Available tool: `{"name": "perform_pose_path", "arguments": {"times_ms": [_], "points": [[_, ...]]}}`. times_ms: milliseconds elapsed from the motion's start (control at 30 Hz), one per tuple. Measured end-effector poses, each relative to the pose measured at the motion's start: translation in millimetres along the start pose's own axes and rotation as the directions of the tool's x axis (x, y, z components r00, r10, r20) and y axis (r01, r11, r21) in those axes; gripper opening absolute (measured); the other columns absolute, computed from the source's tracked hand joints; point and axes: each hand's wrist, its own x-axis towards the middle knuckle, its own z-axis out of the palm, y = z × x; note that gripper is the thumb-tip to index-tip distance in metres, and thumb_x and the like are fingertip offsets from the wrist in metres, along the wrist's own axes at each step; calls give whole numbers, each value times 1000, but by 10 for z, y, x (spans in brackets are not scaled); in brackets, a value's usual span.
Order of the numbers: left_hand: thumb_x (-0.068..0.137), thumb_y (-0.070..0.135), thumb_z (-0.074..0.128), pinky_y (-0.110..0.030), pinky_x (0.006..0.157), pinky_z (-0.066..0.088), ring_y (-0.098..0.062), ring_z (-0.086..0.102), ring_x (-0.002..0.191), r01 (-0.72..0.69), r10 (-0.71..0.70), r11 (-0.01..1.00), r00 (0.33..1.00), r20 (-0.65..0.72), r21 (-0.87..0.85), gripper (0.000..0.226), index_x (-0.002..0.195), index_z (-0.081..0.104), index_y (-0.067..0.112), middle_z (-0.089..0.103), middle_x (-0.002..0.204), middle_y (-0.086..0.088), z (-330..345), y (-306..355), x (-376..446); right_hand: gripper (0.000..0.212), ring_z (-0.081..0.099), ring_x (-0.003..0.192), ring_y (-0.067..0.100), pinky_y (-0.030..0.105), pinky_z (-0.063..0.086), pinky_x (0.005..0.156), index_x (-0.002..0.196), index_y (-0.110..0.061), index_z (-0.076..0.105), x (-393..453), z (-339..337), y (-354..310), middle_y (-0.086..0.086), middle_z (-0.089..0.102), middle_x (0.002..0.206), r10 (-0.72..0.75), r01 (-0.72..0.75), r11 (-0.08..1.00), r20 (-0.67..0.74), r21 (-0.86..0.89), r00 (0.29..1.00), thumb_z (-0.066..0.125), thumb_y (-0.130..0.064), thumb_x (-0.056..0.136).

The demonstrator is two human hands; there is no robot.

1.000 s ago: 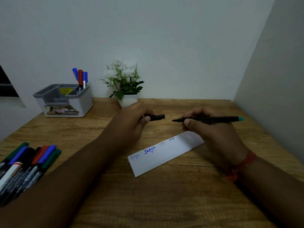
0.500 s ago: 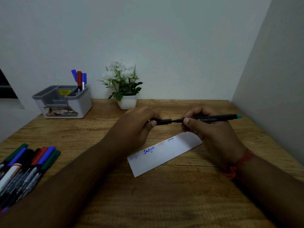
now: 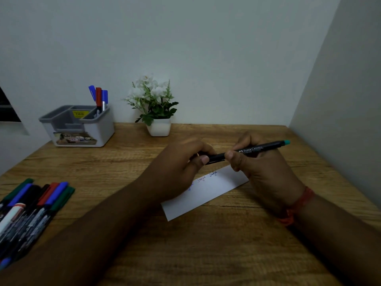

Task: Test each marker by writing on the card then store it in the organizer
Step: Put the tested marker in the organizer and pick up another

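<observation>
A black marker [image 3: 253,150] with a teal end lies level above the table, gripped by my right hand [image 3: 261,168]. My left hand [image 3: 181,164] holds the marker's black cap [image 3: 214,157], which sits pushed onto the tip. Below both hands lies the white card [image 3: 206,195] with several small written words; my left hand hides its left part. The grey and white organizer [image 3: 80,126] stands at the back left with three markers [image 3: 99,98] upright in one compartment.
A pile of several markers [image 3: 31,207] lies at the table's left edge. A white pot with a flowering plant [image 3: 156,112] stands at the back by the wall. A wall closes the right side of the wooden table [image 3: 206,254].
My hands came together: the cap in my left hand moved right onto the marker's tip. Cap and marker were apart one second ago.
</observation>
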Motion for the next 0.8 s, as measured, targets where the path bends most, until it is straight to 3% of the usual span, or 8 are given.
{"name": "perform_pose_path", "arguments": {"times_ms": [167, 300, 400, 500, 533, 600, 700, 800], "points": [[97, 6, 55, -24, 66, 50, -5, 60, 72, 165, -170, 971, 985, -18, -171, 24, 98, 66, 27, 63, 78, 21, 9, 53, -3, 23, 53, 65, 13, 35, 44, 67, 68, -27, 62, -3, 66, 21, -8, 57, 65, -1, 1, 1000, -23, 9, 1000, 84, -32, 72], [97, 5, 56, -24, 67, 50, -7, 61, 73, 180, -188, 967, 982, -33, -179, 25, 97, 64, 28, 62, 79, 14, 29, 120, 2, 25, 56, 66, 16, 37, 46, 67, 76, -19, 64, -16, 91, 18, -3, 59, 65, -5, 4, 1000, -55, -30, 998, 83, -35, 75], [97, 17, 54, -24, 76, 47, -4, 58, 87, 146, -153, 983, 986, -62, -110, 17, 106, 65, 27, 62, 93, 16, 66, 109, 26, 33, 60, 67, 14, 28, 52, 67, 90, -6, 64, -5, 79, -27, 1, 62, 68, -2, -5, 997, -82, -81, 997, 74, -36, 80], [97, 44, 42, -41, 104, 39, -7, 52, 115, 147, -147, 976, 989, -11, 158, 41, 132, 54, 27, 59, 121, 12, 51, 17, 33, 34, 71, 78, 17, 25, 58, 69, 101, -3, 63, 14, 78, -43, 3, 71, 82, 83, -82, 997, -138, 14, 987, 62, -35, 91], [96, 55, 34, -52, 115, 25, -12, 42, 131, 160, -177, 935, 984, 26, 317, 55, 144, 42, 29, 52, 137, 9, 24, -28, 20, 32, 75, 83, 22, 29, 61, 72, 105, -3, 60, 15, 82, -51, 7, 74, 89, 128, -118, 990, -149, 73, 980, 57, -33, 97], [87, 73, 14, -63, 118, 0, -21, 12, 150, 186, -276, 804, 958, 77, 564, 80, 156, 11, 32, 21, 162, 5, -60, -109, -12, 26, 77, 89, 30, 40, 64, 77, 109, -5, 53, 25, 103, -73, 15, 73, 97, 189, -169, 976, -143, 141, 972, 49, -30, 102], [80, 81, -1, -68, 115, -3, -27, -18, 151, 180, -371, 695, 919, 133, 696, 89, 154, -16, 34, -16, 165, 3, -201, -158, -43, 21, 77, 81, 32, 44, 65, 72, 111, -5, 49, 67, 168, -117, 25, 69, 100, 243, -235, 968, -98, 84, 965, 47, -25, 105], [84, 80, 7, -68, 114, -9, -29, -29, 147, 201, -460, 657, 871, 174, 727, 86, 153, -20, 36, -29, 162, 4, -409, -150, -55, 18, 78, 79, 27, 46, 65, 75, 114, -5, 51, 136, 257, -155, 23, 67, 105, 237, -241, 955, -44, -174, 971, 57, -15, 102]]}}
